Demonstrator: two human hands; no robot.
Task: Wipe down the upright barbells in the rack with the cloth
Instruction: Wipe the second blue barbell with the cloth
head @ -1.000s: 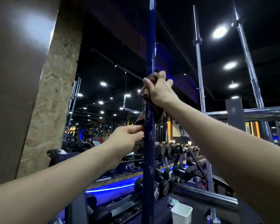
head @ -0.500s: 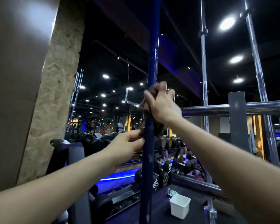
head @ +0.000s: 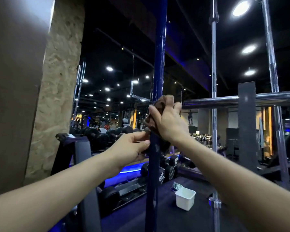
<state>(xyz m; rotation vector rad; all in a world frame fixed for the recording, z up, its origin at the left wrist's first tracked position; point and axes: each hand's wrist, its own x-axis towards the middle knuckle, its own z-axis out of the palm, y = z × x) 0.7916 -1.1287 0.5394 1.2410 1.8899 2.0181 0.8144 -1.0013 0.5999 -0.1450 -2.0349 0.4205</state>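
A dark blue upright barbell [head: 159, 52] runs from top to bottom through the middle of the view. My right hand [head: 169, 122] grips a brown cloth [head: 159, 106] wrapped round this bar at chest height. Just below it, my left hand [head: 131, 148] pinches the hanging lower end of the cloth against the bar's left side. Two chrome upright barbells [head: 213, 64] [head: 271, 52] stand to the right, untouched.
A horizontal chrome rack rail [head: 224, 99] crosses behind the bars at hand height, with a dark rack post [head: 246, 124]. A white tub [head: 185, 200] sits on the floor. Dumbbell racks [head: 164, 174] line the mirror wall. A rough stone pillar [head: 55, 91] stands left.
My right hand has slid the cloth down the blue bar towards my left hand. The view has tilted down, bringing the rack rail and tub higher in the frame.
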